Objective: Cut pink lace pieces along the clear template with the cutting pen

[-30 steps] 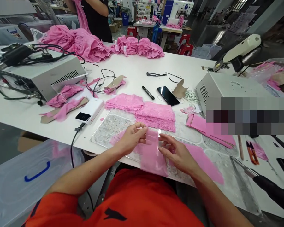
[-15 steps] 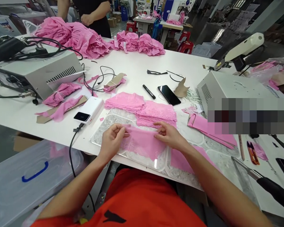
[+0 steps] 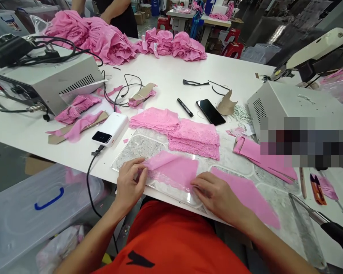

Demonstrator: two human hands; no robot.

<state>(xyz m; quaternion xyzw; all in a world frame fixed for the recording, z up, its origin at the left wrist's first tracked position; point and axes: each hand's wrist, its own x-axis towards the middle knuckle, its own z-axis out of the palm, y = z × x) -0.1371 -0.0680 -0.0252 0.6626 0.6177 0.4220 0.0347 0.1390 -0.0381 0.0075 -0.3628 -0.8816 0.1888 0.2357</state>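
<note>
A thin pink fabric piece with a lace edge [image 3: 174, 167] lies on the clear patterned mat [image 3: 143, 146] in front of me. My left hand [image 3: 131, 182] pinches its left end, where the cloth is lifted in a fold. At the lower right corner, my right hand [image 3: 215, 192] has its thumb and fingers closed on the lace edge. Just beyond are two stacks of pink lace pieces, the left stack [image 3: 154, 118] and the right stack [image 3: 194, 137]. Another flat pink fabric piece [image 3: 247, 194] lies right of my right hand, partly behind that forearm.
A white power bank [image 3: 111, 129] with cables sits left, near a grey machine box [image 3: 51, 80]. A marker [image 3: 185, 107] and phone [image 3: 210, 112] lie beyond the stacks. Orange snips [image 3: 317, 189] and a black-handled tool [image 3: 337, 234] are right. Someone stands behind pink cloth heaps [image 3: 108, 42].
The pink piece has come down flatter onto the mat. My right hand has moved from its upper right edge down to the lower right corner. The left hand stays at the left end.
</note>
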